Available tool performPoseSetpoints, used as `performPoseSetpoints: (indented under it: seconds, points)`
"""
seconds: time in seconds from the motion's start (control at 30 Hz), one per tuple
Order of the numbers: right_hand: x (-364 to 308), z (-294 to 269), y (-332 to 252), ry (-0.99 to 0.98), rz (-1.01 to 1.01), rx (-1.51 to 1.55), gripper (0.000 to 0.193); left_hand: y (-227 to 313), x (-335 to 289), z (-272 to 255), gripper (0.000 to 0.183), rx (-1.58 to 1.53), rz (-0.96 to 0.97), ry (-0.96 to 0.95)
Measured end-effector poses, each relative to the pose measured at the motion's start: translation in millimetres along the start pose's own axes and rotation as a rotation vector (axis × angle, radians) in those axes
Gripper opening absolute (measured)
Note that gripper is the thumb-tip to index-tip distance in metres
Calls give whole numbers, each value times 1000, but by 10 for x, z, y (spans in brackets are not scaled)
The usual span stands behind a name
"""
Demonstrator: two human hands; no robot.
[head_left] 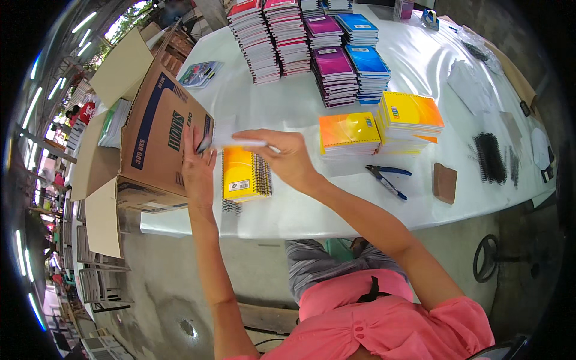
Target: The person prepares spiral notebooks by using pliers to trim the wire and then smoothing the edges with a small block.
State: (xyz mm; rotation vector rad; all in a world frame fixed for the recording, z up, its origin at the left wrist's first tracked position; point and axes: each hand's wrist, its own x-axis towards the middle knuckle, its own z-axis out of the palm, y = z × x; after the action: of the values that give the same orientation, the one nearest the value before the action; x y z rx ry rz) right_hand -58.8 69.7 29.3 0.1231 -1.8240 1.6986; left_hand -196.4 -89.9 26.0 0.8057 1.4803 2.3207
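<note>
My right hand [285, 157] pinches the right end of a thin white item [241, 141], seen edge-on and smeared by motion; it looks like a spiral notebook. Its left end, with a dark edge, lies between the thumb and fingers of my left hand [198, 163], which stands upright beside the carton. Below the hands, a pile of yellow spiral notebooks [239, 175] lies on the white table [294, 213], wire bindings to the right. Loose black coil [231, 207] pokes out at the pile's near end.
An open cardboard carton [159, 129] stands left, with notebooks inside. More yellow-orange notebooks [350, 132] sit right of centre. Tall stacks of red [258, 45], purple [333, 72] and blue notebooks [367, 63] stand behind. Pliers [386, 180], a brown block [444, 183] and black coils [489, 158] lie right.
</note>
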Motion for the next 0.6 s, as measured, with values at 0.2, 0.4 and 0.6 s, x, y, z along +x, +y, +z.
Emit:
performPoseSetpoints:
  seconds: [0.2,0.4,0.6]
  points:
    - [-210,223,418,-545,-488,-922,36,-210,-142,-522,57,434,-407,15]
    - [-560,-588,308,-202,-326,-929,38,-228,-219,-346,58,541,-399,-9]
    - [-634,-1279,223,5,-162,-1204,43,-195,-273,-380,59,671,-470,5]
